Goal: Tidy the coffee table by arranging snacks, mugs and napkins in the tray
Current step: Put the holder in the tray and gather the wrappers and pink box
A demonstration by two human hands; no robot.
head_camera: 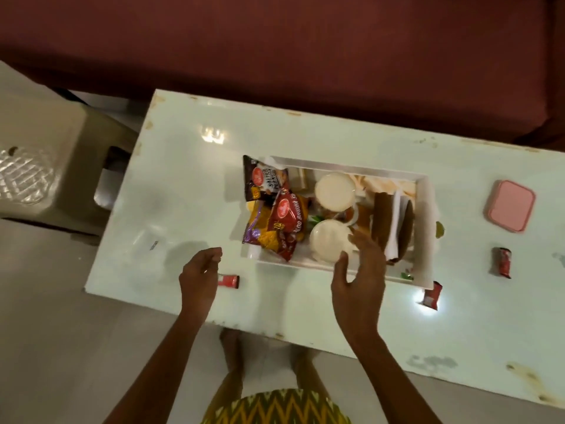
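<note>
On the pale bench (189,185), a white rectangular tray (426,215), packed full. At its left end, three snack packets heaped together: a dark packet (263,179) farthest back, a red packet (289,223) lying over it, a purple-and-yellow packet (259,229) partly under the red. In the middle, two white mugs seen from above, the far mug (334,189) and the near mug (328,241), close together. At the right end, brown napkins (383,215) standing on edge, with a white napkin (397,218) slotted among them (folds too dim to count). Between packets and mugs, small orange and green scraps, too crowded to name.

Outside the tray, on the bench: a pink lidded box (510,209) well to the right; a red sachet (228,281) just beside the left hand (198,275); a second sachet (431,295) off the tray's near right corner; a third sachet (501,262) farther right. Behind the tray's right wall, a yellow-green thing (439,229), mostly hidden.

Right hand (357,276) spread wide, fingers straight, gripping nothing, poised over the tray's near rim with fingertips (359,241) overlapping the near mug; touching or merely above, impossible to tell. Left hand over the bench's near left part, fingers loosely curled, nothing visible in it.

At the left edge, a beige stool (46,179), cut off. Along the top, a maroon sofa (275,41), likewise cut off.
</note>
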